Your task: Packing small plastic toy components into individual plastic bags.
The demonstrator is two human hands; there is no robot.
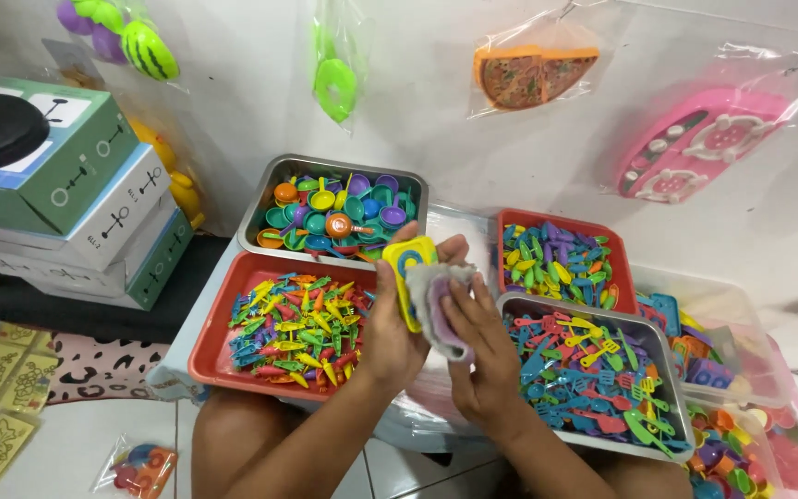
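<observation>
Our left hand (392, 323) grips one yellow toy piece (408, 277) at centre; our right hand (473, 342) presses one cloth (438, 300) against it — four trays around: two red (210, 356), two metal (265, 199), from nine to three o'clock.

Cloth (443, 305) hides most of the yellow toy (408, 268)

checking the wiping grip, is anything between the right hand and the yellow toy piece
Yes. A small grey-and-purple cloth lies between the right hand and the flat yellow plastic toy piece with a blue mark; the right hand presses the cloth against it. The left hand holds the piece directly.
</observation>
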